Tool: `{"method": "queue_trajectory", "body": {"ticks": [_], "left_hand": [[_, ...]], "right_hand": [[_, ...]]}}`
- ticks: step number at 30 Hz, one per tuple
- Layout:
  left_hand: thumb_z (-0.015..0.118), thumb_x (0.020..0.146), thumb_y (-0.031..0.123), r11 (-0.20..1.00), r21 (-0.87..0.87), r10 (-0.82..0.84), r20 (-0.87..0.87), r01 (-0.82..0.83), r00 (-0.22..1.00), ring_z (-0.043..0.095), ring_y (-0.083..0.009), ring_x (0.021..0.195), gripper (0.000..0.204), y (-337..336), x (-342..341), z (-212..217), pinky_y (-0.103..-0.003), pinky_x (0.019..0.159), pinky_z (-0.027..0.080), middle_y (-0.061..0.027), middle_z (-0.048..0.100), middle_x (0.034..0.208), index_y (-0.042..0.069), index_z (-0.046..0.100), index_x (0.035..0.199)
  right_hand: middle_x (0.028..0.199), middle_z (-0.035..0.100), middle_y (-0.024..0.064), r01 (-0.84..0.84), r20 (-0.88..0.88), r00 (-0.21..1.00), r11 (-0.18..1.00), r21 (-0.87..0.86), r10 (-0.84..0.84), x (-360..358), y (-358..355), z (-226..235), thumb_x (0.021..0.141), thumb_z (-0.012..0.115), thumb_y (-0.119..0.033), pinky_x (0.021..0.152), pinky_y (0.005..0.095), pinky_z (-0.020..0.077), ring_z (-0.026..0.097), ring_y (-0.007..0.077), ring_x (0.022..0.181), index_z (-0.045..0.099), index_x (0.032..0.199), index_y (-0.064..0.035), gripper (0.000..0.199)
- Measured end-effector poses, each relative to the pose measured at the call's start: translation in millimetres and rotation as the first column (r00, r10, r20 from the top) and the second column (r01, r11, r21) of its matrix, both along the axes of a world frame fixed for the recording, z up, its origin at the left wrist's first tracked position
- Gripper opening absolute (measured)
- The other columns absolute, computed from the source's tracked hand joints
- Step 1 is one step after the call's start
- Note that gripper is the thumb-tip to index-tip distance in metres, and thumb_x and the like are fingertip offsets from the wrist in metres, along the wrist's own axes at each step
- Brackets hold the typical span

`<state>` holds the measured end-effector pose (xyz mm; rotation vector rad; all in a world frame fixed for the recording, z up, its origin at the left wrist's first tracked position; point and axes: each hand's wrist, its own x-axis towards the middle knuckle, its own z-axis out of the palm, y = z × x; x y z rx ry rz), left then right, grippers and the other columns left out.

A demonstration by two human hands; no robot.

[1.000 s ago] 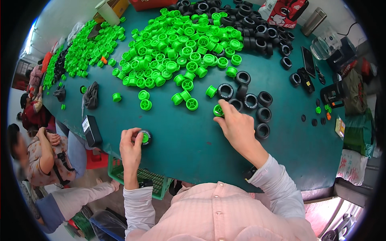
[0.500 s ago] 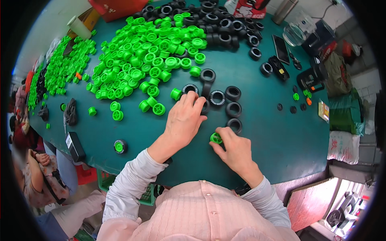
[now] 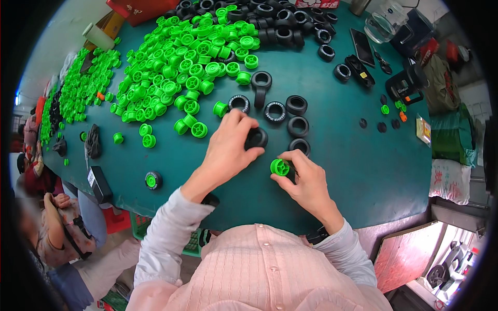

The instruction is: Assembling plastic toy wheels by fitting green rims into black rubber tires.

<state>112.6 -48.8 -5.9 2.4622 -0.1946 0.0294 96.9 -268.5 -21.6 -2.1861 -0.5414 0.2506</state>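
My left hand (image 3: 225, 150) has its thumb and fingers closed around a small black rubber tyre (image 3: 261, 138). To its right, my right hand (image 3: 307, 182) pinches a bright green plastic wheel rim (image 3: 279, 167), its open spoked side turned up. The two parts are apart. Just beyond my hands lie more loose tyres, among them a lettered tyre (image 3: 275, 112), another lettered tyre (image 3: 239, 102) and a plain tyre (image 3: 298, 126). A green rim (image 3: 220, 109) rests by my left fingertips. On the left side of the table lies a tyre fitted on a green rim (image 3: 152, 181).
A big heap of green rims (image 3: 171, 67) covers the far left of the green table (image 3: 353, 171), with piled black tyres (image 3: 285, 20) behind it. At the right are a phone (image 3: 361, 46), a black mug (image 3: 407, 85) and small discs. A seated person (image 3: 57, 217) is at left.
My left hand has closed on a tyre and drawn it slightly toward me. In my right hand the rim now shows its spoked side more fully. The view has shifted slightly.
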Motion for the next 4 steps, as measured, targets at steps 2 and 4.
{"method": "queue_trajectory", "body": {"ticks": [2, 4], "left_hand": [[0.075, 0.080, 0.006, 0.912, -0.403, 0.000, -0.190, -0.078, 0.982, 0.059, -0.0237, 0.112, 0.046, 8.6, -17.0, 3.1, -0.036, 0.089, 0.052, -0.0064, 0.054, 0.124, 0.006, 0.058, 0.123], [0.074, 0.088, 0.015, 0.563, -0.735, -0.088, -0.508, -0.378, 0.857, 0.058, -0.0246, 0.116, 0.051, 19.8, -32.3, -10.4, -0.035, 0.094, 0.051, -0.0070, 0.051, 0.137, 0.016, 0.057, 0.135]], "right_hand": [[0.111, 0.064, 0.0059, 0.003, -0.122, 0.993, 0.995, 0.101, 0.009, 2.7, -2.9, 2.0, 0.080, 0.079, -0.023, 0.064, 0.0388, 0.0518, 0.067, 0.0250, 0.075, 0.060, 0.110, -0.0089, 0.039], [0.116, 0.065, 0.0049, -0.015, -0.251, 0.966, 0.983, 0.184, 0.062, 7.5, -4.7, 6.0, 0.081, 0.079, -0.023, 0.066, 0.0354, 0.0526, 0.070, 0.0191, 0.079, 0.060, 0.116, -0.0100, 0.042]]}}
